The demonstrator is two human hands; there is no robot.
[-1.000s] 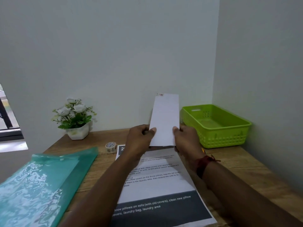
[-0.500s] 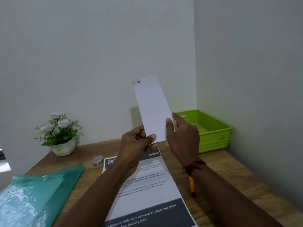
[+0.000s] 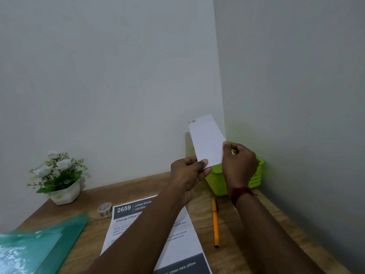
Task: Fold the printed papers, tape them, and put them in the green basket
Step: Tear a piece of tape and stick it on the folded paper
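Where the view begins, closest to the camera, a glossy teal plastic folder (image 3: 37,244) lies flat on the left of a wooden table (image 3: 256,224) with a visible brown grain. Beside it, in the middle, a printed sheet (image 3: 177,234) lies flat, white with dark grey bands carrying white text and the number 2659. Two bare forearms reach forward over this sheet. To its right lies a slim orange pencil (image 3: 214,222), pointing away from the camera. Just left of the sheet's top edge stands a small roll of patterned tape (image 3: 104,210).

Farther in, the left hand (image 3: 187,175) is raised above the table, thumb on top, pinching the lower corner of a folded paper (image 3: 207,141). This paper is a narrow white strip, smooth and blank on the side shown, tilted a little to the left, with a tiny red mark at its top corner. The right hand (image 3: 240,165), with a dark red thread band at the wrist, grips the strip's right edge between thumb and curled fingers. The strip is held in the air in front of the green basket (image 3: 216,184), a lime plastic tub with latticed walls that sits in the far right corner, mostly hidden behind the hands.

At the far left stands a white pot of artificial white flowers (image 3: 59,175) against a plain pale wall (image 3: 118,76).
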